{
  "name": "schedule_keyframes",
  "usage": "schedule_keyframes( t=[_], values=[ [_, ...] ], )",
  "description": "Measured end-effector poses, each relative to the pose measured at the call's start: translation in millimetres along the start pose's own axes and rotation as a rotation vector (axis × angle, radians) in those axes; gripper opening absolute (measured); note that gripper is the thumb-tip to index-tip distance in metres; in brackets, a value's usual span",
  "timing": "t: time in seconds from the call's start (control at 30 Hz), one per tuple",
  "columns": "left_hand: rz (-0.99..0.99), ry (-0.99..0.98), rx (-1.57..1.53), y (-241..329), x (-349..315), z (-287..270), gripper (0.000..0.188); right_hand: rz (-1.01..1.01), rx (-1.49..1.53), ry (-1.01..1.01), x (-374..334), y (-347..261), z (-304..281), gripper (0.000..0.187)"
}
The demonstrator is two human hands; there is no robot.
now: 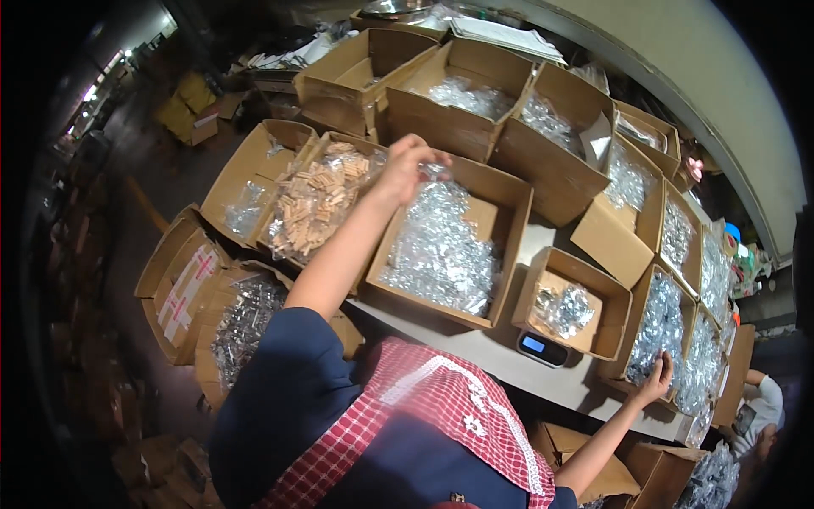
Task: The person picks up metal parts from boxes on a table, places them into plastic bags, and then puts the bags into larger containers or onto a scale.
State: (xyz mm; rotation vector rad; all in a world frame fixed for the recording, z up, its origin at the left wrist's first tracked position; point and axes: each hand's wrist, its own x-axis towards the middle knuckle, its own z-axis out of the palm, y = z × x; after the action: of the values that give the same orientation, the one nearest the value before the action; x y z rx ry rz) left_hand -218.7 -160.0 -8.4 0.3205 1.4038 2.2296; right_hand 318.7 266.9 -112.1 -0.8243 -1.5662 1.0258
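Note:
My left hand (407,171) reaches over the far left corner of a cardboard box (506,293) filled with clear plastic packets of small silvery metal parts (445,242). Its fingers are curled closed on a shiny clear packet (436,172). Far to the right, my right hand (657,380) is at the near edge of a box of bluish-silver packets (660,327). Its fingers are bent together against those packets; what they hold is hidden. Between my hands, a small carton (612,318) with a few silvery packets sits on a digital scale (543,348) with a lit display.
On the left stand a box of tan, wood-coloured pieces (318,199) and a carton of loose dark metal parts (246,322). Taller cartons (432,119) line the back. More packet-filled boxes (699,348) crowd the right end of the pale table (458,348). Another person (763,407) is at far right.

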Motion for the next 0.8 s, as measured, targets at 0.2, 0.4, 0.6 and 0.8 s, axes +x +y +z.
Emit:
schedule_keyframes(
  t=[0.2, 0.4, 0.6, 0.8],
  values=[
    [0.283, 0.494, 1.178, 58.0, 0.3, -137.7, 0.048, -0.034, -0.121, 0.116, 6.0, 8.8, 20.3, 0.025],
    [-0.019, 0.435, 1.581, 64.8, -45.2, -155.1, 0.035, -0.060, -0.207, 0.118, 7.2, 10.0, 17.2, 0.024],
    [0.127, 0.098, 0.176, 97.1, -67.7, -152.6, 0.011, -0.077, -0.200, 0.127, 13.1, 16.1, 8.1, 0.024],
    [0.202, 0.135, -0.436, 158.0, -55.9, -260.8, 0.014, -0.174, -0.532, 0.152, 16.5, 18.3, 5.0, 0.026]
  ],
)
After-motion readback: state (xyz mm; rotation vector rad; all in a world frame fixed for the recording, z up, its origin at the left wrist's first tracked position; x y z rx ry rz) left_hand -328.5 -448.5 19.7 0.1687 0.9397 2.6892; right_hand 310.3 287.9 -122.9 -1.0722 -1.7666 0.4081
